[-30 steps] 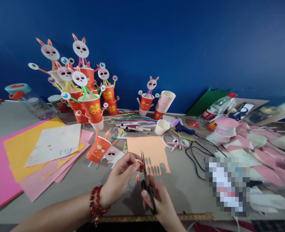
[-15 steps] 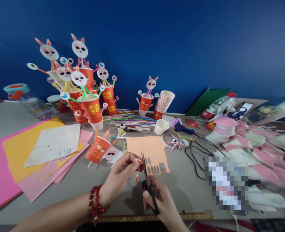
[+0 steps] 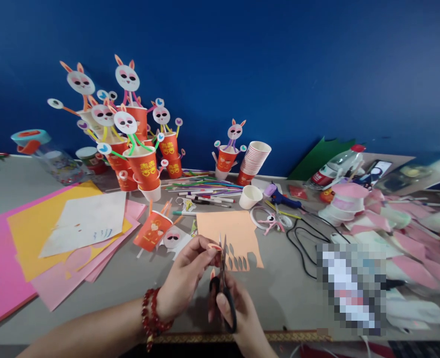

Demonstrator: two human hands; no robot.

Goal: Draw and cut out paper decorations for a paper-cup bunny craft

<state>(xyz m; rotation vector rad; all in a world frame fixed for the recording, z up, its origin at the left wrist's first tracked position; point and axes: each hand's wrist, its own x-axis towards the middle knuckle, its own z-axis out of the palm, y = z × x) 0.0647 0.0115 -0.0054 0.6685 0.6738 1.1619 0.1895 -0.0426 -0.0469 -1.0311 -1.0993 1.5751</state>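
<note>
Between thumb and fingertips, my left hand (image 3: pixel 190 271) pinches a small orange paper ear (image 3: pixel 214 246) with a darker centre. My right hand (image 3: pixel 238 303) is closed around the black handles of the scissors (image 3: pixel 223 293), whose blades are parted and point upward beside the held ear. A second paper ear (image 3: pixel 212 273) lies on the table, partly hidden by the scissors. Behind the blades is a peach sheet of paper (image 3: pixel 223 223) with several leaf-shaped holes along its near edge. To the left rest a white paper rabbit face (image 3: pixel 172 238) and a tilted red paper cup (image 3: pixel 153 231) holding straws.
Cups with rabbit figures (image 3: pixel 141 166) stand at the back left; a stack of cups (image 3: pixel 255 159) is further right. Coloured sheets (image 3: pixel 3 263) cover the left side. A blue glue gun (image 3: pixel 283 198), black cable (image 3: pixel 296 248) and pink-white paper pieces (image 3: pixel 399 263) occupy the right.
The scissors' handles have spread and their blades have parted beside the ear. My right hand has shifted slightly left, now partly covering the loose ear. The whole view has moved slightly.
</note>
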